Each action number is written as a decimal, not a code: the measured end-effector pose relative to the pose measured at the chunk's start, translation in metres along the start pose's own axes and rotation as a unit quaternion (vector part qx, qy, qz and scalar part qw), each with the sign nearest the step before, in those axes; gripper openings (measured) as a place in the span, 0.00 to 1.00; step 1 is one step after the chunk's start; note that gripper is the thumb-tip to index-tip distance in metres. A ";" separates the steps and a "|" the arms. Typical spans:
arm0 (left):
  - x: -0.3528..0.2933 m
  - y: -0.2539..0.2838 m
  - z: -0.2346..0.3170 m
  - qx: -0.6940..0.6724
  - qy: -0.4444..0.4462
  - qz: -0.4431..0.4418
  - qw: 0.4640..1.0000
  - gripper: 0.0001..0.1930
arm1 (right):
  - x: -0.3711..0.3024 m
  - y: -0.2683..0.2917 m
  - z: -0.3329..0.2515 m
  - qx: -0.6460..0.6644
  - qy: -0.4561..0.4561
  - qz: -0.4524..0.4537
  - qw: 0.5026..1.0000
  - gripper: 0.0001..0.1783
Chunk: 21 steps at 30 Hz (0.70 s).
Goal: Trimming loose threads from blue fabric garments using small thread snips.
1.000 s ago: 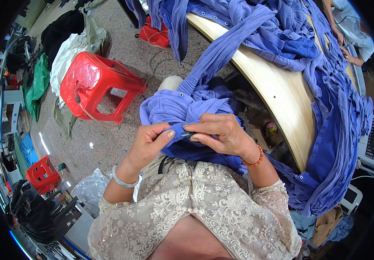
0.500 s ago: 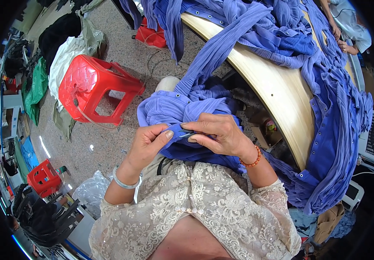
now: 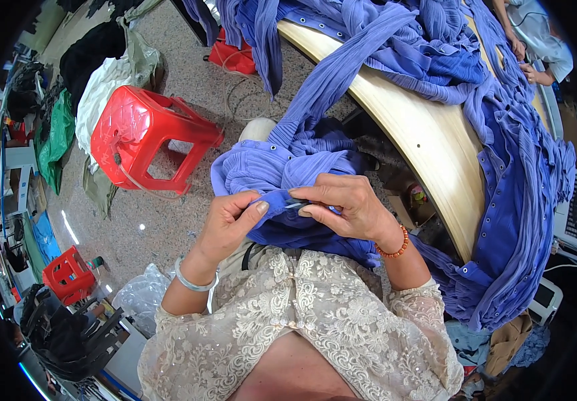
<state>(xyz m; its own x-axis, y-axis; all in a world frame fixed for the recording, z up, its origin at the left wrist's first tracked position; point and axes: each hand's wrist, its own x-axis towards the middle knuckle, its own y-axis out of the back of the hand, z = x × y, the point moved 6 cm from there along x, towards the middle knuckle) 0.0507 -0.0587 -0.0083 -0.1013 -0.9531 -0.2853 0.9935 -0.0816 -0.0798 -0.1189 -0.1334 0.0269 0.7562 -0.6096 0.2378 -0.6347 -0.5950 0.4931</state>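
Note:
Over my lap lies a bunched purple-blue ribbed garment (image 3: pixel 255 170) with metal eyelets along its edge. My left hand (image 3: pixel 225 224) pinches a folded edge of this cloth between thumb and fingers. Close beside it, my right hand (image 3: pixel 342 208) is closed, thumb against fingers, around a small narrow tool (image 3: pixel 293 205) with a dark and pale-blue look. Its tip lies against the cloth edge; the rest is hidden in the fingers, so its kind is unclear. A strip of the garment runs up from my lap onto the table.
A curved pale wooden table (image 3: pixel 429 144) at the right carries a heap of purple-blue garments (image 3: pixel 516 220). Another person's hands (image 3: pixel 529 70) are at its far right. Left on the floor stand a red plastic stool (image 3: pixel 138 137), a smaller red stool (image 3: pixel 68 274) and clear plastic wrap (image 3: pixel 145 294).
My right hand has shifted slightly to the right with the small tool, a little away from my left hand. The left hand keeps its pinch on the cloth.

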 end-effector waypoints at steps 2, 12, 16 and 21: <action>0.001 -0.002 0.001 -0.009 0.003 0.001 1.000 0.10 | 0.003 -0.001 -0.003 -0.013 0.010 -0.001 1.000 0.14; 0.001 -0.006 -0.017 -0.234 0.081 0.032 0.968 0.10 | -0.004 0.000 -0.003 -0.033 0.031 0.040 0.998 0.18; 0.006 -0.007 -0.026 -0.337 0.097 0.017 0.936 0.11 | -0.010 -0.006 -0.006 -0.067 0.007 0.084 0.994 0.20; 0.002 -0.012 -0.027 -0.377 0.098 0.059 0.919 0.10 | -0.014 -0.020 -0.011 -0.106 0.023 0.133 0.985 0.21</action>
<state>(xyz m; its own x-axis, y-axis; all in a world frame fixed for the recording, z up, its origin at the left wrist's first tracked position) 0.0369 -0.0519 -0.0341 -0.0767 -0.8654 -0.4951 0.6874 0.3138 -0.6550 -0.1150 -0.1079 0.0227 0.5767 -0.7022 0.4177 -0.7680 -0.2916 0.5702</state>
